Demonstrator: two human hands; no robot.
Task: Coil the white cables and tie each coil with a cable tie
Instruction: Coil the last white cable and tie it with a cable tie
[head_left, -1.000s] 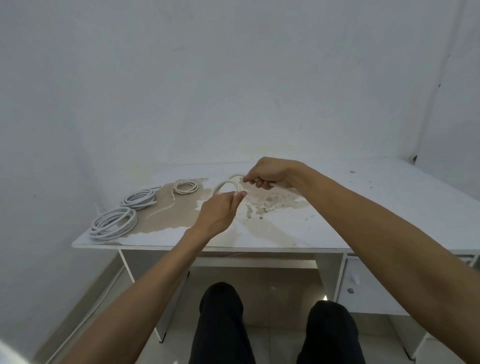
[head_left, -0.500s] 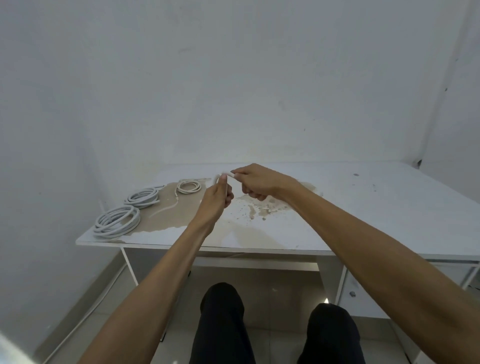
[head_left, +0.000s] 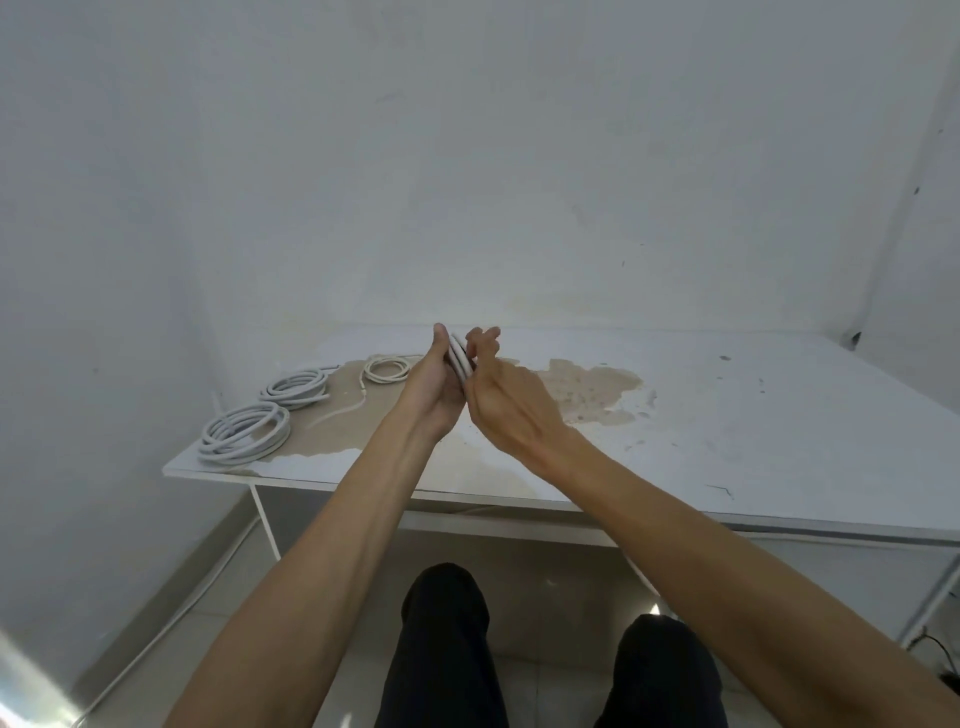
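Mid-coil right now. Left hand (head_left: 434, 387) cupped round a small coil (head_left: 461, 356) of white cable, right hand (head_left: 506, 400) pressed against its other side, fingers half curled, all held up over the middle of the table (head_left: 727, 441). Three more coils (head_left: 244, 434) parked by the left edge. No cable tie spotted anywhere, so probably next: pinch loops tight one-handed, go fetch a tie.

— What's on the white worktop (head_left: 727, 415)?
— A brown stain (head_left: 587, 387) at its centre, running toward nine o'clock.
— And at six o'clock?
— Dark trousers (head_left: 447, 649) over a tiled floor (head_left: 550, 691).
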